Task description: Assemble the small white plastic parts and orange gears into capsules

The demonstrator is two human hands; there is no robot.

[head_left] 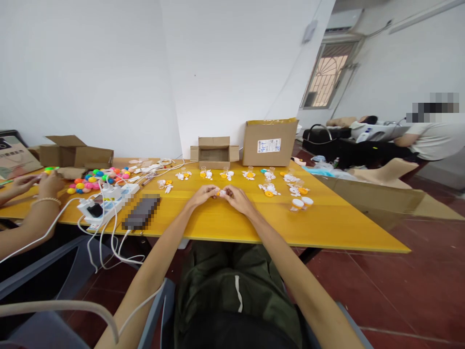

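Over the middle of the yellow table [225, 223], both of my hands meet around a small white and orange plastic part [221, 193]. My left hand [204, 195] pinches it from the left, and my right hand [235, 198] closes on its right side. The part's exact kind is too small to make out. Behind my hands lie several little piles of white and orange plastic pieces [228, 174] with clear cups. Two clear cups with white and orange lids [302, 202] stand to the right of my right hand.
A small open carton [214, 154] and a large cardboard box [269, 144] stand at the back. Left are a power strip [112, 206] with cables, a dark phone [142, 212] and colourful balls [96, 180]. A co-worker's hands [47, 186] work at far left; another person sits at right.
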